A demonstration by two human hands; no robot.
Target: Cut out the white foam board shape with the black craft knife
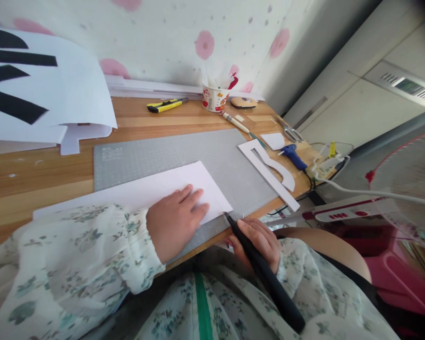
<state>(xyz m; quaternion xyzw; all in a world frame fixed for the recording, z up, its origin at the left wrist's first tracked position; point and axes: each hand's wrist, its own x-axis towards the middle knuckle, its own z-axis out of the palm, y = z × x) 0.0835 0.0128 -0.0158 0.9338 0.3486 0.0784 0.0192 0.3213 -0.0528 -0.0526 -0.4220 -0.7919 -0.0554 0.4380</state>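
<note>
My left hand (179, 217) lies flat, fingers spread, on a white board (170, 182) resting on a grey cutting mat (219, 146). In my right hand (260, 243) is a thick black pen-shaped tool (265, 269), gripped near its front. Its narrow tip touches or nearly touches the board's near right corner, close to the mat's front edge. A white cut-out letter P (269, 172) lies across the mat's right side and sticks out over the table edge.
A yellow utility knife (167, 105), a paper cup (214, 97) of tools, a computer mouse (243, 102) and a pen (235, 122) lie along the back. Scissors (291, 132), a blue glue gun (293, 157) and a power strip (327, 165) with cables are right. A lettered sheet (78, 85) stands left.
</note>
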